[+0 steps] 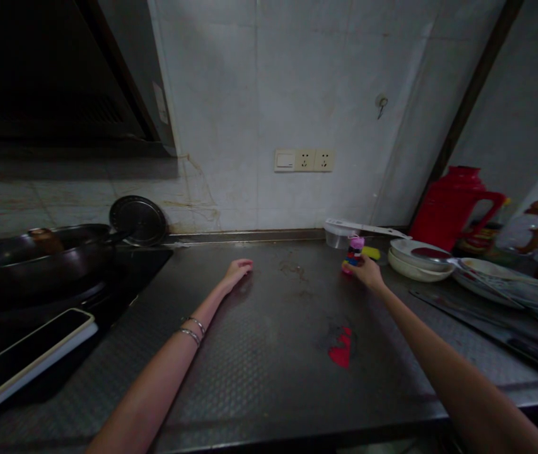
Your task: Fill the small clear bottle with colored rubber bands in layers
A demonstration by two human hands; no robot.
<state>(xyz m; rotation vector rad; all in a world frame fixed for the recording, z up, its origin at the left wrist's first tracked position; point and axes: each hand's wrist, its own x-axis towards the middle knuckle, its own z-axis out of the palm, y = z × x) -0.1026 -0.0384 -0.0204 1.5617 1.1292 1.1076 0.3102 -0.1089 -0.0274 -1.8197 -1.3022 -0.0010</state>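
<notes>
My right hand is closed around the lower part of a small pink bottle with a multicoloured label. The bottle stands upright on the metal countertop, towards the back right. Just behind that hand lies a yellow object, partly covered, whose kind I cannot make out. A clear plastic container sits near the wall behind the bottle. My left hand rests on the counter left of the middle, holding nothing, its fingers loosely bent. Two bracelets are on the left wrist.
On the left, a dark wok stands on the stove beside a phone-like slab. Stacked dishes, a long knife and a red thermos jug occupy the right. A red heart-shaped patch marks the counter.
</notes>
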